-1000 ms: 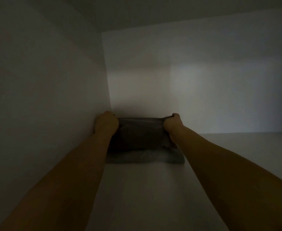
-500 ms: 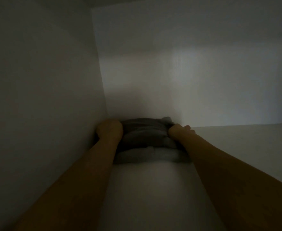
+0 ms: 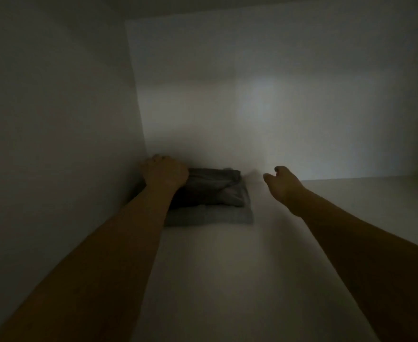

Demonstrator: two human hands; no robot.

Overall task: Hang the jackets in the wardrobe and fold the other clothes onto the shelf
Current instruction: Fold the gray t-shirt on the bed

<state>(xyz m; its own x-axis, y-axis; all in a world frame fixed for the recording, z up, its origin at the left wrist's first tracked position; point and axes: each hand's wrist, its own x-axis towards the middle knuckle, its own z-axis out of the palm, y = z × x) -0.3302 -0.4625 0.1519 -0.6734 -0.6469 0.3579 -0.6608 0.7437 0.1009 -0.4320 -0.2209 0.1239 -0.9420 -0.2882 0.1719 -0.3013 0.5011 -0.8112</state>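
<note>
A small stack of folded clothes lies in the dim back left corner of the white shelf [image 3: 227, 280]. The upper piece is a dark grey folded garment [image 3: 212, 187]; it sits on a lighter grey folded garment [image 3: 210, 217]. My left hand [image 3: 164, 172] rests on the left end of the dark garment, close to the side wall, and its fingers are hidden from me. My right hand [image 3: 283, 182] hovers to the right of the stack, apart from it, holding nothing, with its fingers loosely bent.
The wardrobe's left side wall [image 3: 54, 144] stands right beside the stack, and the back wall [image 3: 277, 107] is just behind it. The shelf stretches off to the right. The light is very low.
My right hand has let go of the dark garment and moved away to the right. The garment now lies on the lighter one. My left hand has stayed at its left end.
</note>
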